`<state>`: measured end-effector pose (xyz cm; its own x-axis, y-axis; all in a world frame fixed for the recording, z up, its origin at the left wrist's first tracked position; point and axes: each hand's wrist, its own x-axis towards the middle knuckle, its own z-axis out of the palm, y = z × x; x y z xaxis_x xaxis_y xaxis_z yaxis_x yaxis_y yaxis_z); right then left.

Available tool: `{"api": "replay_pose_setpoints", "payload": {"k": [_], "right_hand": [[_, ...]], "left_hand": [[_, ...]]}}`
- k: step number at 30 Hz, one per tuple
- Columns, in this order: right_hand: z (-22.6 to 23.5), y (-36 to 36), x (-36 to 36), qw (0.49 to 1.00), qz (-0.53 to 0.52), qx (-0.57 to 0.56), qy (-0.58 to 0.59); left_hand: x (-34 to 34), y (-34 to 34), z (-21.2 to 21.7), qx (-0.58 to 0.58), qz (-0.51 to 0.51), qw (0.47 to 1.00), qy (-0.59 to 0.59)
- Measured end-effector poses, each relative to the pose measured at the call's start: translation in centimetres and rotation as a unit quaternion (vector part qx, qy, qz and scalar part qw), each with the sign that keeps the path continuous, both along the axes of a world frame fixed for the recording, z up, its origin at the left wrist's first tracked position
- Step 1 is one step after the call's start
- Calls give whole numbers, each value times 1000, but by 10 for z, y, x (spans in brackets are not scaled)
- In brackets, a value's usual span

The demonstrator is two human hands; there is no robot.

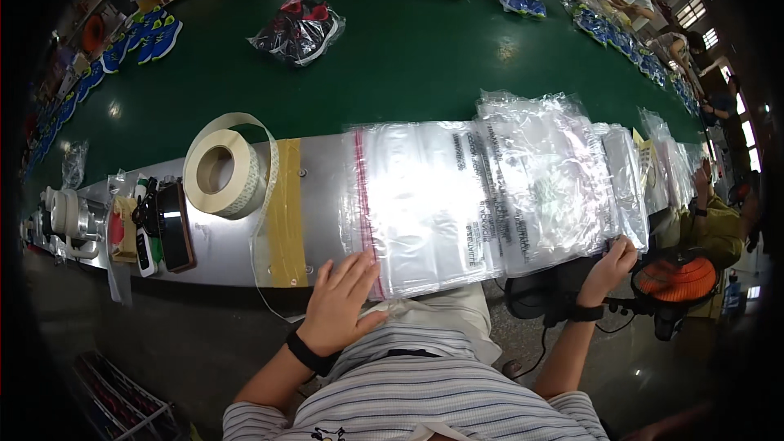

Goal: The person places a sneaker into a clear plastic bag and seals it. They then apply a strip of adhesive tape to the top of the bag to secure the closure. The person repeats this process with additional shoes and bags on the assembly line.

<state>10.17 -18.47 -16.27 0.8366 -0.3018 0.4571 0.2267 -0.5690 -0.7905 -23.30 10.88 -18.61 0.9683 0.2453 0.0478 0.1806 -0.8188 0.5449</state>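
A stack of clear plastic bags (425, 212) with dark print and a red strip along its left side lies on the metal ledge in front of me. My left hand (341, 298) rests with outstretched fingers at the near left corner of this stack, touching the red strip. More clear bags (551, 180) overlap it on the right, crumpled and shiny. At their near right edge, my right hand (611, 269) is closed, thumb and fingers pinched on a bag's edge. Its fingertips are small in view.
Left of the bags stand a label roll (219, 171), a strip of brown tape (286, 212) and a phone (175, 227). Bagged dark shoes (300, 28) and blue shoes (163, 37) lie on the green belt (392, 57). An orange fan (678, 279) is at right; people work beyond.
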Motion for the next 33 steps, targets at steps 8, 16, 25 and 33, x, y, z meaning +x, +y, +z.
{"api": "replay_pose_setpoints", "payload": {"k": [8,16,25,33], "right_hand": [[-25,188,-132,821,522,-231,-22],[-48,212,-126,850,449,-274,9],[-48,216,-136,858,438,-268,-34],[-51,212,-131,857,459,-218,-83]], "left_hand": [[28,7,18,-273,56,941,-191],[61,12,-34,-734,232,606,-200],[57,8,-43,-702,219,647,-202],[58,3,-39,-673,231,662,-236]]}}
